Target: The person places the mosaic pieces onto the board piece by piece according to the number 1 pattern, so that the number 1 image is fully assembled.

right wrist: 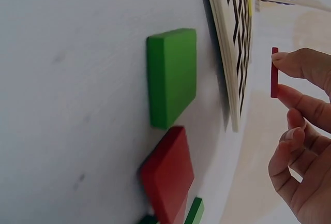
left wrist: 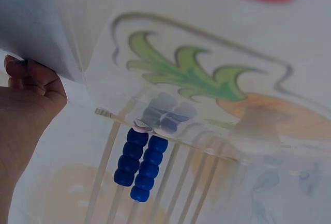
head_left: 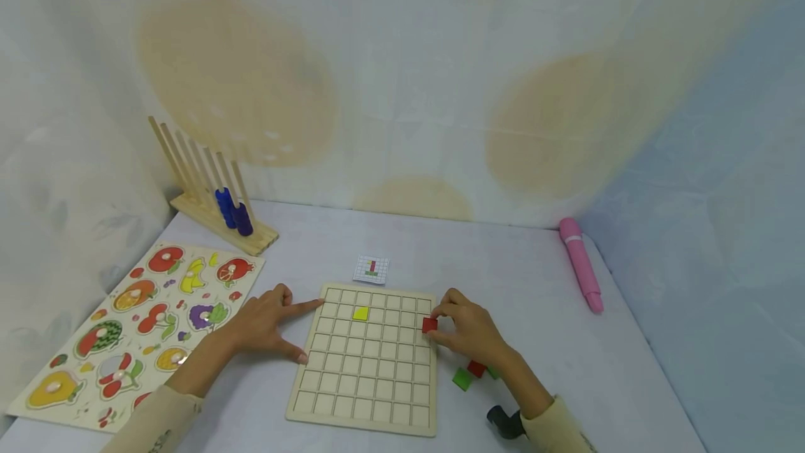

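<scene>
A wooden grid board (head_left: 361, 369) lies in the middle of the table, with one yellow tile (head_left: 360, 313) in a cell near its upper left. My left hand (head_left: 267, 324) rests at the board's left side, index finger and thumb spread, fingertips on the edge. Between thumb and finger my right hand (head_left: 472, 331) pinches a red square tile (head_left: 430, 325) at the board's right edge; the right wrist view shows this red tile (right wrist: 274, 73) edge-on. Beside the board lie a green tile (right wrist: 173, 76), another red tile (right wrist: 170, 175) and more green, partly hidden by the right arm.
A small pattern card (head_left: 372, 269) lies beyond the board. At left are a fruit puzzle board (head_left: 135, 327) and a wooden peg stand (head_left: 216, 226) with blue beads (left wrist: 132, 157). A pink pen-like stick (head_left: 581, 264) lies far right, and a black object (head_left: 504, 423) near the right wrist.
</scene>
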Tool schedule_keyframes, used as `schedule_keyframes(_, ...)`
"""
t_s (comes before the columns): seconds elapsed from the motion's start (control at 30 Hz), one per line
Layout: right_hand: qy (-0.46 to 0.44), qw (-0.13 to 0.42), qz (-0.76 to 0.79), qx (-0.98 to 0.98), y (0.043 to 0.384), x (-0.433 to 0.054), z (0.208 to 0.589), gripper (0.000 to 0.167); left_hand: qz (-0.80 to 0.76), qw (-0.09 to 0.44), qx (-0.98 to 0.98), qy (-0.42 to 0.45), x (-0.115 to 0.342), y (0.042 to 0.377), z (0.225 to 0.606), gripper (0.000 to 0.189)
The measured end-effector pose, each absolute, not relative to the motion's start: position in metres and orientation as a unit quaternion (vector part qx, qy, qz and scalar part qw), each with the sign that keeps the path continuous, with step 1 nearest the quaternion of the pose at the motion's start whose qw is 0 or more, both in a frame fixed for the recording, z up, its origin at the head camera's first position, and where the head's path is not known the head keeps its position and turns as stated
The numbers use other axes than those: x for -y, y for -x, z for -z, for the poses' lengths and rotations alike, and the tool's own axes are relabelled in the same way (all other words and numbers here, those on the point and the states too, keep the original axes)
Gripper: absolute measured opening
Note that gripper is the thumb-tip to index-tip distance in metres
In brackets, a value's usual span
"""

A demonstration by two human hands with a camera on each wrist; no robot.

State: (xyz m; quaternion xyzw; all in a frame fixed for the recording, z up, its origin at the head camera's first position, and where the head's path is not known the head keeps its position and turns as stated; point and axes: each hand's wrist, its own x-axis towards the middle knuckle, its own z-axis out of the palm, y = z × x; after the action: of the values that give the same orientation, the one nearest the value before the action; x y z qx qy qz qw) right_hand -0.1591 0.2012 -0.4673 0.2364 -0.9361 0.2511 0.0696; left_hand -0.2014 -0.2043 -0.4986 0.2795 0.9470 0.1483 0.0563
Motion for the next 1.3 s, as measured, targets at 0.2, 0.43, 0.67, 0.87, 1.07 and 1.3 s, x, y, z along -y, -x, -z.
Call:
schedule_keyframes(0.2,-0.238,0.073,-0.253,0.935,0.165,-0.186,0.465,0.023,-0.145,0.051,-0.947,-0.282,0.205,0.201,0.499,0.102)
schedule_keyframes(0.43,-0.234,0.052,-0.248,0.939,0.174,-0.167,0.465,0.02,-0.141,0.05,-0.947,-0.283,0.205,0.201,0.5,0.103)
schedule_keyframes(0.67,-0.235,0.038,-0.255,0.937,0.18,-0.153,0.469,0.022,-0.144,0.056,-0.948,-0.28,0.204,0.2,0.498,0.103)
schedule_keyframes(0.87,-0.225,0.014,-0.271,0.936,0.183,-0.143,0.469,0.019,-0.144,0.06,-0.947,-0.281,0.204,0.2,0.498,0.102)
schedule_keyframes(1.07,-0.228,-0.006,-0.26,0.938,0.188,-0.132,0.47,0.021,-0.144,0.059,-0.947,-0.279,0.204,0.201,0.501,0.102)
schedule_keyframes(1.3,-0.241,-0.018,-0.243,0.939,0.195,-0.123,0.47,0.022,-0.144,0.057,-0.948,-0.279,0.203,0.2,0.499,0.102)
